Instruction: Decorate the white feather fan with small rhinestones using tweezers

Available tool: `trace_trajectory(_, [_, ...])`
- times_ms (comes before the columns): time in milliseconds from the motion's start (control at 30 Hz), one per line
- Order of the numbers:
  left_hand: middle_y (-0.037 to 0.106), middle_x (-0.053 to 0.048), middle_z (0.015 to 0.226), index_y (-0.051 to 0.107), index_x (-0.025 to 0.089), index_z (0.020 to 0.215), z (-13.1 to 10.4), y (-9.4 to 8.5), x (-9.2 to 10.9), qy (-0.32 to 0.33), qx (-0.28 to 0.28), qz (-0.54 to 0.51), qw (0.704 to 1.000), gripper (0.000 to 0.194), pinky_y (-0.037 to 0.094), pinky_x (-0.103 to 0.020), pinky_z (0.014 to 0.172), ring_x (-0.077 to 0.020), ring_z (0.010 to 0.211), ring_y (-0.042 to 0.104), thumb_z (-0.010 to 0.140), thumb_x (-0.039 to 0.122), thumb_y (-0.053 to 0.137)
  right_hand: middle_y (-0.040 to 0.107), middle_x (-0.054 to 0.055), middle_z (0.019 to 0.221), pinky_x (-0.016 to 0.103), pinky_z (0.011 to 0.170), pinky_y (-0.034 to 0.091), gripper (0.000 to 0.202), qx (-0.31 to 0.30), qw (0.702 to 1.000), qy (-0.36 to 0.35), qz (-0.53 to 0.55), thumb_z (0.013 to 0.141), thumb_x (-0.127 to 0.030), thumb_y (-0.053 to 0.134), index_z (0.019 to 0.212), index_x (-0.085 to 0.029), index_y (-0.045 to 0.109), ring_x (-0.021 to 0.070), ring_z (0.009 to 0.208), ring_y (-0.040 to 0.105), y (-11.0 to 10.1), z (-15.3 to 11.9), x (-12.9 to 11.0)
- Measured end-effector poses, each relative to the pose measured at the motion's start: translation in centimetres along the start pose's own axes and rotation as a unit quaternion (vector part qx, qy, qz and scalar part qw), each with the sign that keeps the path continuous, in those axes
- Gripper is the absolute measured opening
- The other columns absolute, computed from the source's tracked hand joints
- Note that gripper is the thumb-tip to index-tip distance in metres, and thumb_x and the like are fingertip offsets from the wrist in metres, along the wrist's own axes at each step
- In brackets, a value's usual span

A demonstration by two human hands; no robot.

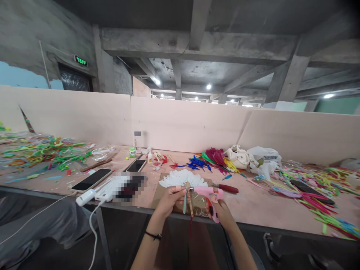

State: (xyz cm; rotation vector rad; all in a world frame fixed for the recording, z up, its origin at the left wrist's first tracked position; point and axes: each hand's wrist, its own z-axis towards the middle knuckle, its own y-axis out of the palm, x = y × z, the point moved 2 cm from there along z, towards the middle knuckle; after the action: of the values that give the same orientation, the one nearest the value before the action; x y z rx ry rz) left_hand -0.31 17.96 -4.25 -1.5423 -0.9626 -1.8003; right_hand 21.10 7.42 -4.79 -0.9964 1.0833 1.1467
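Note:
My left hand (170, 200) is closed, its fingertips pinching a flat pale green stick (185, 203) near its upper end. My right hand (221, 212) wraps round the handle of a pink glue gun (209, 191), its nozzle pointing left, close to my left fingertips. Just beyond both hands spreads a white fan-shaped piece (180, 177) that looks feathery. Beside the green stick a slim wooden stick (191, 205) points toward me, with a red strand below it. A cardboard sheet (158, 198) lies underneath. Whether the nozzle touches anything is too small to tell.
Red-handled pliers (227, 188) lie right of the glue gun. Coloured feathers (198, 163) and a white bag (239, 156) sit behind. Phones (91, 180) and a white power strip (105, 193) are left. Bright fuzzy stems (306, 198) cover the right side. Another person's leg (56, 221) shows lower left.

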Motion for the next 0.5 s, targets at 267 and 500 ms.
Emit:
trace_trajectory(267, [0.073, -0.010, 0.129, 0.069, 0.017, 0.131, -0.17, 0.14, 0.15, 0.007, -0.004, 0.004, 1.000, 0.034, 0.066, -0.045, 0.092, -0.0243, 0.108, 0.075, 0.105, 0.037, 0.073, 0.059, -0.005, 0.062, 0.026, 0.057, 0.044, 0.076, 0.001, 1.000, -0.001, -0.004, 0.092, -0.093, 0.053, 0.075, -0.020, 0.062, 0.0102, 0.053, 0.054, -0.12, 0.14, 0.36])
trace_trajectory(500, [0.072, -0.010, 0.132, 0.069, 0.017, 0.133, -0.28, 0.18, 0.29, 0.008, -0.002, 0.018, 1.000, 0.035, 0.065, -0.046, 0.094, -0.0253, 0.111, 0.074, 0.105, 0.037, 0.073, 0.058, -0.005, 0.061, 0.026, 0.058, 0.044, 0.076, 0.005, 1.000, 0.002, -0.025, 0.094, -0.092, 0.050, 0.074, -0.020, 0.060, 0.0106, 0.054, 0.055, -0.12, 0.01, 0.25])
